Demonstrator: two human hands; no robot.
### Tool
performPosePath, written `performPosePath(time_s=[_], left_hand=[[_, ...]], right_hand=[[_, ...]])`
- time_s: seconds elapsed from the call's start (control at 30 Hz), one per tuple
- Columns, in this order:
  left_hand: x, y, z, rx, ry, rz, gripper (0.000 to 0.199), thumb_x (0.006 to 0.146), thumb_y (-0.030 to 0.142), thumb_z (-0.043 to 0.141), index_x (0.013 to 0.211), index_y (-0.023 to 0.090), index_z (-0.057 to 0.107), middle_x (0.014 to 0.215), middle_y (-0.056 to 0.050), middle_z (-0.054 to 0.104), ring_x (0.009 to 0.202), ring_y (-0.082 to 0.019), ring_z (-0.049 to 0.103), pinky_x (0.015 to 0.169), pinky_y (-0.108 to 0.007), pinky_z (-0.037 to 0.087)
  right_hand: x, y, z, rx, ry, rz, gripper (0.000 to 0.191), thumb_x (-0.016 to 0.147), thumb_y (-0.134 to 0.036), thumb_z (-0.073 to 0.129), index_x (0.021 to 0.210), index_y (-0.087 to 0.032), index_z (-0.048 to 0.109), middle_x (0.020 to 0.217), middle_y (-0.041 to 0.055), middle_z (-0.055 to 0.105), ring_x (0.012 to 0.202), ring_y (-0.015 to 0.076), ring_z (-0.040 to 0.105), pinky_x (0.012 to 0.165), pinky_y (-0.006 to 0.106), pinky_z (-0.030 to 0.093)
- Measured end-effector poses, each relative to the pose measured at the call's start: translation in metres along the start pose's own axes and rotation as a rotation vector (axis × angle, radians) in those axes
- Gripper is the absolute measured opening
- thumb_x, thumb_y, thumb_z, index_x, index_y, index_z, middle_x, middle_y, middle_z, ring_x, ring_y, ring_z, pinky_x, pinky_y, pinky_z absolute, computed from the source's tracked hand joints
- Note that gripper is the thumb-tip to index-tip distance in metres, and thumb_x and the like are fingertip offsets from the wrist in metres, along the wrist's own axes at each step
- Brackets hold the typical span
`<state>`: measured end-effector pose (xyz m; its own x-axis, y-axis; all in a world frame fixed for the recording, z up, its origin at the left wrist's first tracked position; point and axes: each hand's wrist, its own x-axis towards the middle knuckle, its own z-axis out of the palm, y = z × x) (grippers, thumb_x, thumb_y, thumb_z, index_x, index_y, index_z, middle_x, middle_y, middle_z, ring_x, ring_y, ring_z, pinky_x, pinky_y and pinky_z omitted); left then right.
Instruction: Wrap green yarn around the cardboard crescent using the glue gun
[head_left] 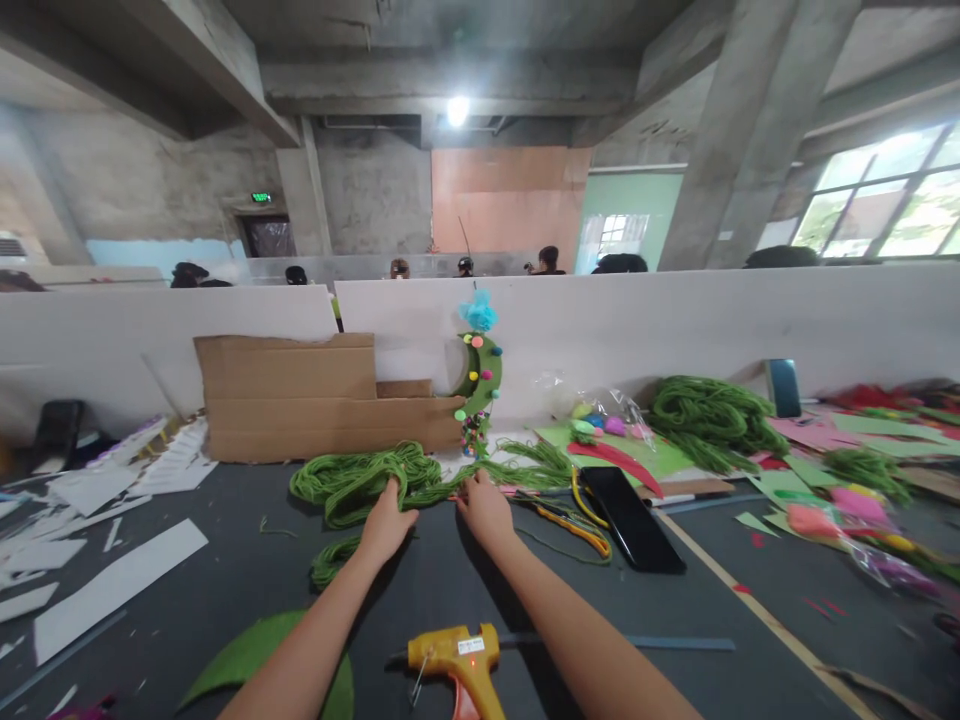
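Observation:
My left hand (388, 528) has its fingers curled into a bundle of green yarn (337, 480) lying on the dark table, with the thumb sticking out to the side. A twisted length of the yarn runs right to my right hand (486, 508), whose fingers are closed on it; the fingertips are partly hidden. Behind my hands stands a green crescent decoration (491, 372) with coloured pompoms and a blue flower on top. Below my left hand sits a smaller coil of yarn (334, 562). A yellow glue gun (454, 650) lies between my forearms, near a green crescent piece (255, 650).
Orange-handled scissors (574, 530) and a black phone (634, 520) lie right of my right hand. Cardboard (292, 400) leans on the white partition (675, 320). White scraps (120, 590) cover the left side; a large yarn pile (705, 415) is at right. People are beyond the partition.

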<state>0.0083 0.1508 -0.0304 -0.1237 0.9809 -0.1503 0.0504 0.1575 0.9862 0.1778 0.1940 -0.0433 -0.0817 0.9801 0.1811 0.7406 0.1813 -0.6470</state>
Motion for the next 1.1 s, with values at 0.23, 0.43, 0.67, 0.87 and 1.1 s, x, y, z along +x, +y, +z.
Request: performPosePath(time_s=[0.23, 0.43, 0.67, 0.87, 1.1], left_hand=[[0.013, -0.001, -0.001, 0.258, 0.119, 0.097, 0.02, 0.079, 0.021, 0.056, 0.098, 0.014, 0.056, 0.112, -0.009, 0.054, 0.101, -0.023, 0.052, 0.084, -0.041, 0.041], [-0.001, 0.044, -0.036, 0.085, -0.007, 0.073, 0.013, 0.077, 0.02, 0.047, 0.064, 0.017, 0.05, 0.064, -0.002, 0.059, 0.039, -0.008, 0.043, 0.035, -0.018, 0.024], [-0.045, 0.105, -0.052, -0.229, -0.246, 0.044, 0.02, 0.076, 0.025, 0.05, 0.06, 0.016, 0.041, 0.054, 0.006, 0.04, 0.033, 0.0, 0.02, 0.028, -0.012, 0.012], [-0.082, 0.154, -0.079, -0.406, -0.267, 0.159, 0.024, 0.076, 0.01, 0.051, 0.056, 0.015, 0.039, 0.053, 0.006, 0.036, 0.033, 0.002, 0.022, 0.027, -0.007, 0.017], [-0.1, 0.18, -0.122, -0.582, -0.113, 0.142, 0.026, 0.083, 0.005, 0.041, 0.06, 0.017, 0.039, 0.051, 0.006, 0.035, 0.029, -0.001, 0.026, 0.022, -0.011, 0.018]], right_hand=[[0.007, 0.018, -0.007, -0.063, 0.034, -0.043, 0.029, 0.087, -0.029, 0.051, 0.113, -0.017, 0.051, 0.114, 0.0076, 0.054, 0.095, 0.0196, 0.056, 0.079, 0.04, 0.048], [0.002, 0.029, -0.028, 0.116, -0.044, -0.065, 0.029, 0.086, -0.029, 0.052, 0.112, -0.015, 0.052, 0.112, 0.0073, 0.055, 0.092, 0.0191, 0.057, 0.076, 0.038, 0.049], [-0.021, -0.004, -0.011, 0.284, -0.061, -0.111, 0.027, 0.087, -0.029, 0.05, 0.111, -0.017, 0.053, 0.113, 0.0074, 0.055, 0.094, 0.0188, 0.057, 0.078, 0.039, 0.048], [-0.022, 0.011, -0.029, 0.473, 0.058, 0.049, 0.029, 0.086, -0.028, 0.051, 0.114, -0.017, 0.051, 0.116, 0.0078, 0.053, 0.097, 0.0202, 0.055, 0.081, 0.041, 0.047], [-0.034, 0.07, -0.111, 0.995, 0.109, 0.26, 0.02, 0.086, -0.025, 0.049, 0.101, -0.013, 0.056, 0.096, 0.0058, 0.061, 0.055, 0.0079, 0.055, 0.045, 0.021, 0.046]])
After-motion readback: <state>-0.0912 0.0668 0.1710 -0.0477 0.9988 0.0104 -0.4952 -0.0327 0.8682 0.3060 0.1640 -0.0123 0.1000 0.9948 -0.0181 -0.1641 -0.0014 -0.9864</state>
